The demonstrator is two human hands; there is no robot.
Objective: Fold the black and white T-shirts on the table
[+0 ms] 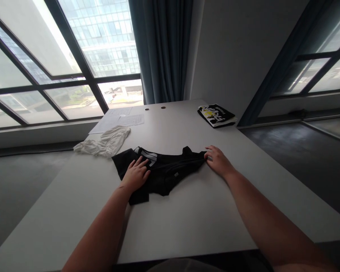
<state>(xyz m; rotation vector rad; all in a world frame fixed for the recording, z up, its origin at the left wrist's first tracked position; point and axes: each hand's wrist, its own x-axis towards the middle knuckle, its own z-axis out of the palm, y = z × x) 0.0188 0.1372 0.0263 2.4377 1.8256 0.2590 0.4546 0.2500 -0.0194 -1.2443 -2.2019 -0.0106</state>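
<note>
A black garment with a grey-white patch near its left end lies spread across the middle of the white table. My left hand rests flat on the garment's left part, its fingers apart. At the garment's narrow right end, my right hand pinches the black cloth between thumb and fingers. A crumpled white cloth lies behind and to the left of the black garment, not touched by either hand.
Sheets of paper lie at the table's back left. Near the back right edge is a black and white printed bag or packet. Two round holes sit in the tabletop at the back. Windows and a blue curtain stand beyond.
</note>
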